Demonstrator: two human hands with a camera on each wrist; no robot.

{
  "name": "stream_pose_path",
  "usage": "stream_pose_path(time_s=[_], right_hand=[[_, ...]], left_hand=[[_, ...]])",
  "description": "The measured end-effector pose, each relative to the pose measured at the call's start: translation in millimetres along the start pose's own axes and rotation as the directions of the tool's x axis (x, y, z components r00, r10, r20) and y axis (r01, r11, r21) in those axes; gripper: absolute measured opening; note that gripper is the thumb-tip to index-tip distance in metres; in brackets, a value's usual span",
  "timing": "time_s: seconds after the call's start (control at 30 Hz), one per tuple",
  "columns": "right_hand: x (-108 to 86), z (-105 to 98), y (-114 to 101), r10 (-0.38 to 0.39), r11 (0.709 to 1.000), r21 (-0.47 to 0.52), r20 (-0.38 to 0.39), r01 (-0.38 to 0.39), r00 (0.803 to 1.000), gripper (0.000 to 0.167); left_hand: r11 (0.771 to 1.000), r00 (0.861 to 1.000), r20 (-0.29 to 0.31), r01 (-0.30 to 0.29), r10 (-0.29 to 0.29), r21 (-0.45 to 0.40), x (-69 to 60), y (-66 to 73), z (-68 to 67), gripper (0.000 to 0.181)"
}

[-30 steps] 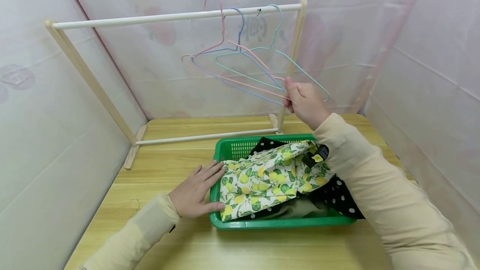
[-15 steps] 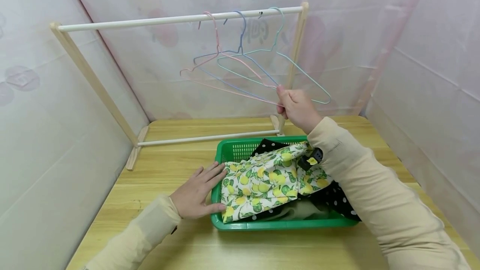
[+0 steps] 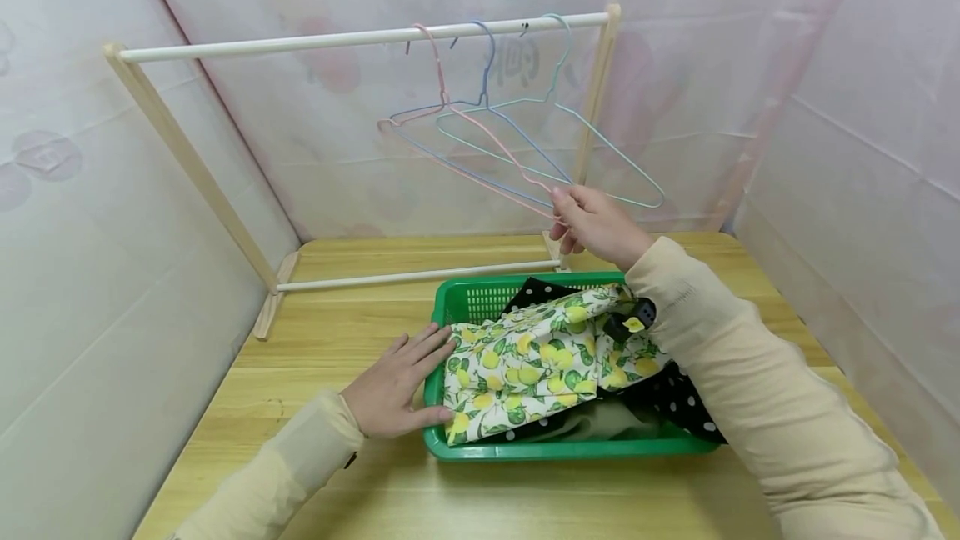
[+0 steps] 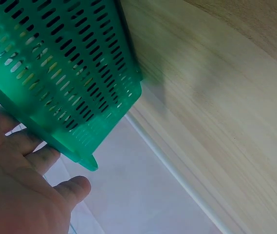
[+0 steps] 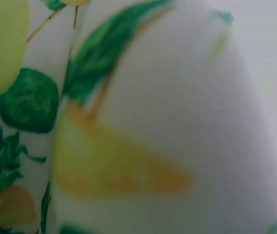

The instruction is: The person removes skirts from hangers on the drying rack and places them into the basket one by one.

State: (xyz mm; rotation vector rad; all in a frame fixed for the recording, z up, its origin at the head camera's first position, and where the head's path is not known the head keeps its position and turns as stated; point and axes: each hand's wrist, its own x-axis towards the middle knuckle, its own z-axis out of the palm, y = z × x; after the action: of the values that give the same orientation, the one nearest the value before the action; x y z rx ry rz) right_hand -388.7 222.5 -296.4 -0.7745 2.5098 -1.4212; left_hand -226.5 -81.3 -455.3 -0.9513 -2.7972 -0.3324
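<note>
My right hand (image 3: 600,225) pinches the lower right corner of a pink wire clothes hanger (image 3: 486,125), whose hook sits over the white rail. Behind it hang a blue hanger (image 3: 525,137) and a mint green hanger (image 3: 617,148). My left hand (image 3: 397,382) lies with straight fingers on the left rim of a green plastic basket (image 3: 540,452). Inside the basket, lemon-print cloth (image 3: 525,365) lies over black polka-dot cloth (image 3: 671,398) and a piece of olive cloth (image 3: 600,418). In the right wrist view, blurred lemon-print cloth (image 5: 123,161) fills most of the picture.
A rack with a white top rail (image 3: 285,43) and wooden side posts (image 3: 195,169) stands at the back of the wooden table (image 3: 352,319). Pale fabric walls (image 3: 855,107) enclose the table. The basket's slotted side (image 4: 75,63) shows in the left wrist view.
The pink hanger's hook, raised above the rail one second ago, has come down over it. My right hand has lowered slightly with the hanger's corner. My left hand stays on the basket.
</note>
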Motion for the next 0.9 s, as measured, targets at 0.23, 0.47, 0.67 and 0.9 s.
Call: stream_pose_path(time_s=[0.23, 0.47, 0.67, 0.9], right_hand=[[-10.9, -13.8, 8.2, 0.042, 0.999, -0.009, 0.024, -0.041, 0.999, 0.054], [-27.8, -35.9, 18.4, 0.039, 0.999, -0.037, 0.003, -0.039, 0.999, 0.049], [-44.3, -52.9, 27.5, 0.057, 0.997, -0.055, -0.042, -0.06, 0.997, 0.05], [-62.1, -71.2, 37.6, 0.047, 0.991, -0.123, -0.063, -0.054, 0.997, 0.053]], left_hand=[[1.0, 1.0, -0.002, 0.004, -0.004, -0.005, 0.3, 1.0, 0.9, 0.091], [1.0, 1.0, -0.009, 0.012, -0.012, -0.024, -2.5, 2.1, -0.6, 0.091], [0.999, 0.999, -0.025, 0.028, -0.029, -0.035, -5.3, -1.6, -4.1, 0.089], [0.998, 0.997, -0.056, 0.045, -0.047, -0.037, -7.8, -4.8, -6.7, 0.088]])
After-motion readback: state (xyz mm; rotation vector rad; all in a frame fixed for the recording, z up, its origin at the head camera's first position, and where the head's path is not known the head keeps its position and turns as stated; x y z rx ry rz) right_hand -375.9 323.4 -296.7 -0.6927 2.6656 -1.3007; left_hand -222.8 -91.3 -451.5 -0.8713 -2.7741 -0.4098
